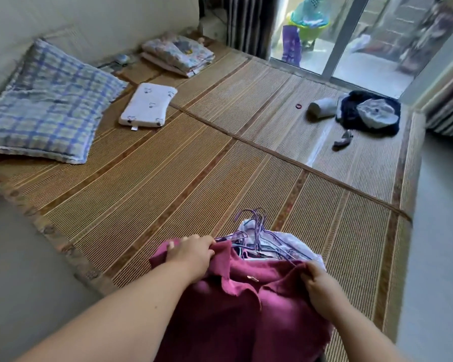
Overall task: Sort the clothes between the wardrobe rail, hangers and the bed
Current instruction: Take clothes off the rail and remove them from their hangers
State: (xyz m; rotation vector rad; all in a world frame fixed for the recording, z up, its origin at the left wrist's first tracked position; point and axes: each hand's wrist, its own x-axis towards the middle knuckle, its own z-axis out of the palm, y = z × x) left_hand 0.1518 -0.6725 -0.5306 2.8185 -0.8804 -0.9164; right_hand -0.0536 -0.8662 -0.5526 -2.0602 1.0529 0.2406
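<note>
A magenta collared shirt (246, 309) lies on top of a pile at the near edge of the bed (168, 178), which is covered by a woven bamboo mat. My left hand (191, 253) grips the shirt's left shoulder. My right hand (322, 286) grips its right shoulder. Behind the collar a bunch of purple and blue wire hangers (254, 231) sticks out, with pale lilac clothes (296, 244) under them. A heap of dark navy and grey clothes (372, 112) sits at the far right of the bed.
A blue checked pillow (45, 103) and a small white pillow (148, 104) lie at the left. Folded floral bedding (178, 53) is at the back. A white rolled item (322, 107), a red ring (298, 106) and a small dark object (344, 139) lie near the heap. Glass doors (351, 35) stand beyond.
</note>
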